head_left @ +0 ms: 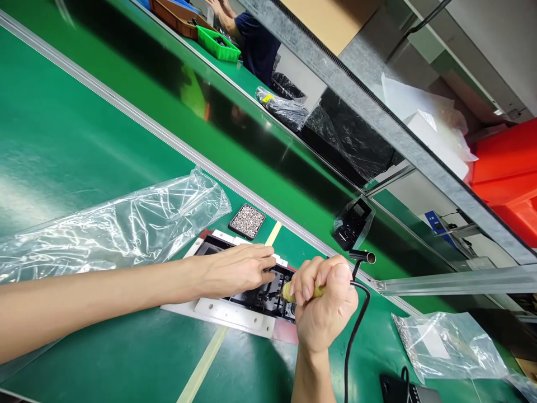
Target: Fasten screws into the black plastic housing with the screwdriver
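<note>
My right hand [325, 296] is closed in a fist around the yellow handle of a corded soldering iron [289, 292]. Its tip points down into a black plastic housing [251, 296], and the exact contact point is too small to make out. The housing lies in a pale metal fixture [235, 316] with drilled holes. Across the housing rests my left hand [243, 268], its fingers reaching over the inner parts beside the iron; they look apart, with nothing visible between them. Behind the fixture sits a small black tray [247, 221] filled with tiny metal pieces.
A tube-shaped tool stand [363, 256] rises behind my right hand, and a black cord [352, 341] hangs in front of it. Clear plastic bags [126, 224] cover the left side. Beyond the metal rail are a green bin [218, 45] and another person's arm [229, 22].
</note>
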`<state>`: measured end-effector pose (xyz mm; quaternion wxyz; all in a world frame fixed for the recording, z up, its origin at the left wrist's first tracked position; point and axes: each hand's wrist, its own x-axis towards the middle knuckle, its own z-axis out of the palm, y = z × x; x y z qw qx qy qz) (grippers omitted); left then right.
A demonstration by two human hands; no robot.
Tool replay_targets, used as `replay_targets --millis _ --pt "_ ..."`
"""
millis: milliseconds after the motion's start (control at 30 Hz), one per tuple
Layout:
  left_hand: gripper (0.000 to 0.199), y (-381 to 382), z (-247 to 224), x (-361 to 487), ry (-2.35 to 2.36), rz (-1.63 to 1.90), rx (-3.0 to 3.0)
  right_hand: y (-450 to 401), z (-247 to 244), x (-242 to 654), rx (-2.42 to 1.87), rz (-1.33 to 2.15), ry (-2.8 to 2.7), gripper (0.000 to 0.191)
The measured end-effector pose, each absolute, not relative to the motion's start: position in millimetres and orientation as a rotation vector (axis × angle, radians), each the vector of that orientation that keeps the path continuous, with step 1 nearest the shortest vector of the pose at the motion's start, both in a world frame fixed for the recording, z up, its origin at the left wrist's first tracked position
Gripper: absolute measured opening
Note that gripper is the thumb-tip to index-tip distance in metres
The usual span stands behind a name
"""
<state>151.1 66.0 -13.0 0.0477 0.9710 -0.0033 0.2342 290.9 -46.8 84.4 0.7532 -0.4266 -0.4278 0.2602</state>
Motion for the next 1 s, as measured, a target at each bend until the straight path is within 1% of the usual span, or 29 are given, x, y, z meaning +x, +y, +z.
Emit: replay_targets --millis 167,300,400,467,567,633,733,867,1000 --pt "0.021 65.7 -11.2 148.6 0.073 0.671 2.913 -47.1 84.8 290.6 -0.929 0.575 -0.928 0.052" --pt "0.025 63.3 -8.0 149.4 0.055 0.712 2.869 -47.4 85.3 291.1 -0.927 0.578 -0.919 0.051" --pt "0.025 66.5 3.2 143.6 0.148 0.762 2.819 -47.2 86.0 291.2 -0.932 0.584 -0.907 0.051" --pt "0.028 74.2 12.0 132.5 0.326 0.814 2.772 -47.1 86.7 291.0 -0.935 0.584 -0.906 0.053" --pt "0.038 92.7 15.1 103.8 0.862 0.754 2.723 -47.3 87.1 291.0 -0.936 0.573 -0.918 0.056" --pt "0.049 106.1 5.6 79.7 1.249 0.584 2.689 -47.5 86.7 291.2 -0.943 0.575 -0.92 0.057" --pt "0.059 122.0 -23.2 45.6 1.528 0.38 2.606 -47.2 85.1 291.9 -0.957 0.573 -0.921 0.056" --pt "0.068 137.1 -64.8 18.0 1.516 0.239 2.577 -45.6 83.4 292.9 -0.962 0.555 -0.939 0.057" --pt "0.07 151.4 -86.2 12.9 1.493 0.26 2.564 -44.9 83.0 293.1 -0.981 0.547 -0.946 0.058"
